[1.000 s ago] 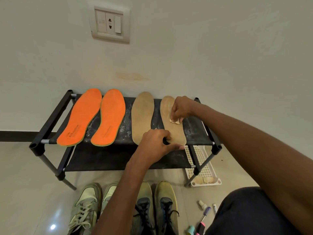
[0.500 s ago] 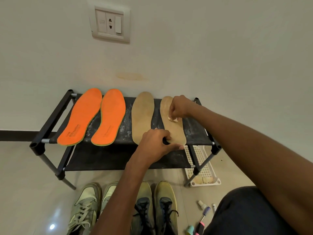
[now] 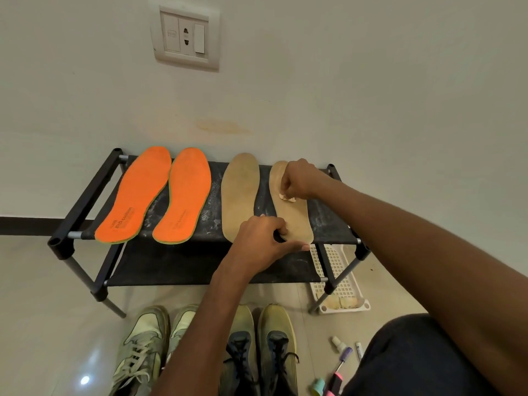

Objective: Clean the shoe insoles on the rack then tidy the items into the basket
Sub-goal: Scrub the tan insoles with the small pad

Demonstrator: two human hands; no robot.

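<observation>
The right hand (image 3: pixel 297 178) is reaching over the rack (image 3: pixel 85 201), pinching a wad (image 3: pixel 287 197) against the tan insole (image 3: pixel 294 215); the left hand (image 3: pixel 263 241) is gripping its heel.

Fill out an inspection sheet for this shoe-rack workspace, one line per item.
Surface: black rack, top shelf fabric smudged with whitish marks.
Job's things: two orange insoles at left, two tan insoles at right, all flat on the top shelf; white basket on the floor under the rack's right end.
Clutter: two pairs of shoes on the floor in front; small bottles and tools at lower right.
Grippers: right hand pinches a pale wad on the rightmost tan insole; left hand holds that insole's near end.
Cables: nothing seen.
Surroundings: pale wall with socket plate.
</observation>
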